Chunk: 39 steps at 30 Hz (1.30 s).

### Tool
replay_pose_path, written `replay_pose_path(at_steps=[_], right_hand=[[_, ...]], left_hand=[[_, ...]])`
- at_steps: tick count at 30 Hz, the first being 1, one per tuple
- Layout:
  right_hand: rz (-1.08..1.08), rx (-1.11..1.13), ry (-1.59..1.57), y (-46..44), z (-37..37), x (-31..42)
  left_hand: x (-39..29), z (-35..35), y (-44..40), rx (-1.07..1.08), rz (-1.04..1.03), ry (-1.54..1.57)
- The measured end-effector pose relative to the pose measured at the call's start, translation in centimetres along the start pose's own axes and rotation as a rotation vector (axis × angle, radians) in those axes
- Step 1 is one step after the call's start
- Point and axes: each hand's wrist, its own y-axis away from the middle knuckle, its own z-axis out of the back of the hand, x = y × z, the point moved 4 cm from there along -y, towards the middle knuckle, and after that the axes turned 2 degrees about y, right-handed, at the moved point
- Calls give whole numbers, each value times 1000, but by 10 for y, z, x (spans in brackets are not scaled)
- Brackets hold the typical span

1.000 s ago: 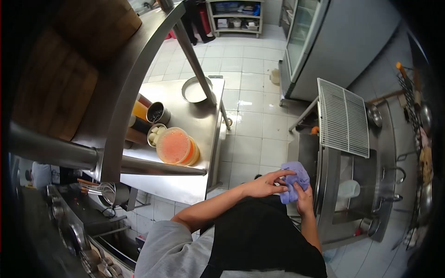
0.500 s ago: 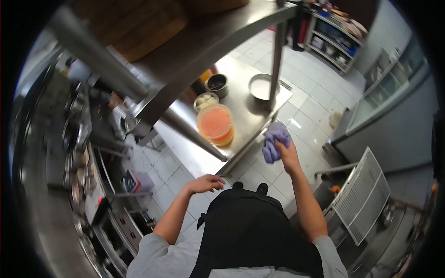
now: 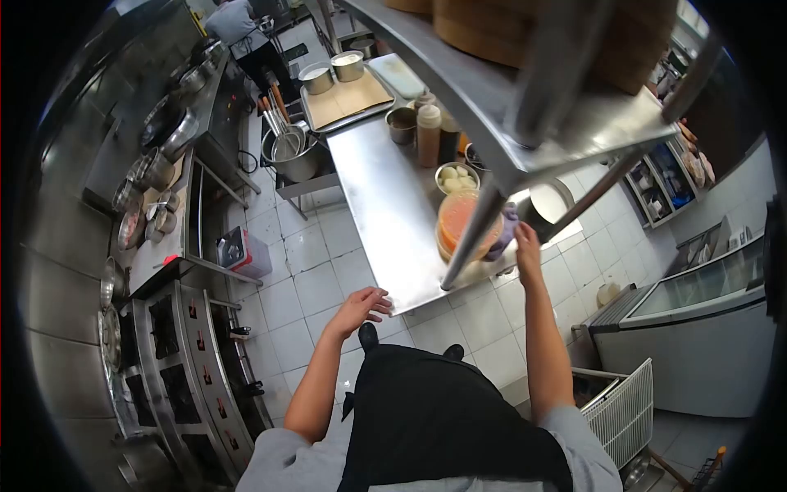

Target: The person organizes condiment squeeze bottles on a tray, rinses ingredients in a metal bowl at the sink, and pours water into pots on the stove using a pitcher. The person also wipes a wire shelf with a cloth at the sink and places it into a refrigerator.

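My right hand (image 3: 527, 248) is closed on a purple cloth (image 3: 506, 231), which lies at the right side of a clear tub of orange-red liquid (image 3: 461, 221). My left hand (image 3: 361, 310) holds nothing, its fingers apart, by the near left corner of the steel table (image 3: 369, 205). Behind the tub is a bowl of pale round pieces (image 3: 457, 178). Farther back stand a squeeze bottle (image 3: 428, 135) and a metal pot (image 3: 402, 125). A shelf post partly hides the tub.
A steel shelf (image 3: 525, 152) bearing wooden steamers overhangs the table. A tray (image 3: 348, 102) with two metal pots sits at its far end. On the left are stoves (image 3: 168, 361) and pans. A person (image 3: 238, 33) stands at the back left.
The view has swung left toward the table and stoves. My left hand has let go of the cloth; my right hand has carried it across to beside the tub.
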Motion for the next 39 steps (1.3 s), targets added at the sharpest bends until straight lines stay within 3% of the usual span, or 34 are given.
replay_pose_path(at_steps=[5, 7, 9, 13, 16, 18, 27, 32, 37, 39], right_hand=[[99, -287, -329, 100, 44, 65], [83, -259, -213, 135, 48, 65], [100, -130, -32, 170, 32, 62], [-152, 382, 11, 228, -56, 78], [-93, 481, 125, 240, -107, 72], [-136, 429, 110, 248, -124, 68], [-225, 310, 91, 244, -133, 49], [-46, 265, -175, 199, -171, 81], [131, 167, -75, 122, -199, 141], [215, 20, -161, 89, -201, 155]], left_hand=[[15, 59, 5, -59, 29, 99], [15, 84, 5, -70, 18, 111], [15, 112, -1, -137, 7, 105], [-2, 152, -26, -100, -15, 54], [-37, 164, -51, -20, -101, -23], [-58, 162, -68, 32, -128, -70], [-96, 100, -129, 260, -195, -210], [-117, 103, -140, 324, -238, -193], [-142, 121, -151, 256, -276, -159], [-150, 126, -149, 221, -311, -86]])
